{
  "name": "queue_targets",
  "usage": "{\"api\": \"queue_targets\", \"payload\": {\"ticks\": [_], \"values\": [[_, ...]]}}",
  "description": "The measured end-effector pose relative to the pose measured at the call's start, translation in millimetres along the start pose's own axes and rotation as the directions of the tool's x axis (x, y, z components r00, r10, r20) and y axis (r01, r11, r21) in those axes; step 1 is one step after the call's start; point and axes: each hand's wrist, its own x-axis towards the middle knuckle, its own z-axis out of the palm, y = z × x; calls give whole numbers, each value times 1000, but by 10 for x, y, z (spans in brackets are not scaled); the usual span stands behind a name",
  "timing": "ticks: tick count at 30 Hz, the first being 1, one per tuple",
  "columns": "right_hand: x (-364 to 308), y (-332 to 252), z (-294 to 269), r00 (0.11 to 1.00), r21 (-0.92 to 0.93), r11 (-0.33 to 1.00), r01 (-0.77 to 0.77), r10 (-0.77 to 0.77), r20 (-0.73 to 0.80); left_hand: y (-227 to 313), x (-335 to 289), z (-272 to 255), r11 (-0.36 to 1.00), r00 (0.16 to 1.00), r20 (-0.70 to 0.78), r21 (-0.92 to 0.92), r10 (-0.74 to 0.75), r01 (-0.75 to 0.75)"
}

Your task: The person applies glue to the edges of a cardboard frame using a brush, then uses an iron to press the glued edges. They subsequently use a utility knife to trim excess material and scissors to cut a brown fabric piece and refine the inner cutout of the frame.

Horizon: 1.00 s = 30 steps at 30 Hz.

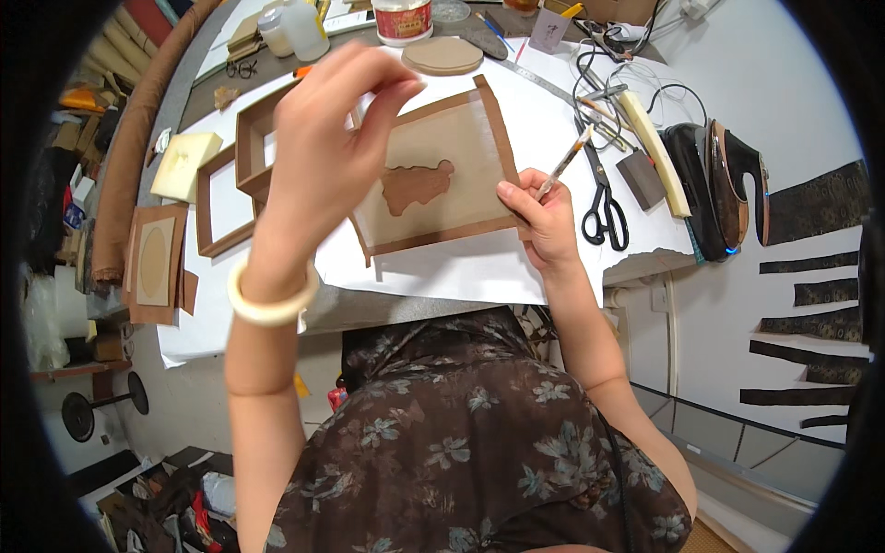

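My right hand [544, 217] grips the right edge of a tan panel [429, 143] with brown fabric borders, thumb on top. The same hand also holds a slim brush [564, 166], its tip pointing up and away. An irregular cut-out [415, 187] in the panel's middle shows brown material. My left hand [341, 124], with a cream bangle [272, 297] on its wrist, is raised over the panel's left part. Its fingers are curled and the thumb and fingertips come together, slightly blurred. Whatever they may pinch is too small to make out.
Two brown open frames [221, 203] and a yellow foam block [189, 166] lie left. At the right are black-handled scissors [606, 207], a dark block [640, 180] and an iron [724, 184] with cables. A white tub [403, 20] and an oval board [442, 55] stand at the back.
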Motion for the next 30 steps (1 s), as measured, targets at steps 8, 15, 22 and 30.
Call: {"api": "queue_targets", "payload": {"ticks": [8,15,22,30], "values": [[124,-102,432,983,350,927,135,-82,-162,166,-1378,624,546,752,512,-520,-416,657],[54,-323,612,992,238,964,115,-124,25,220,-571,736,64,696,104,-975,-711,211],[1103,-814,193,978,-656,736,164,-210,9,-454,-87,-215,383,447,-342,-924,-827,3],[3081,-1308,922,828,-793,377,479,-494,265,-813,-72,-498,361,305,-364,-930,-880,-66]]}}
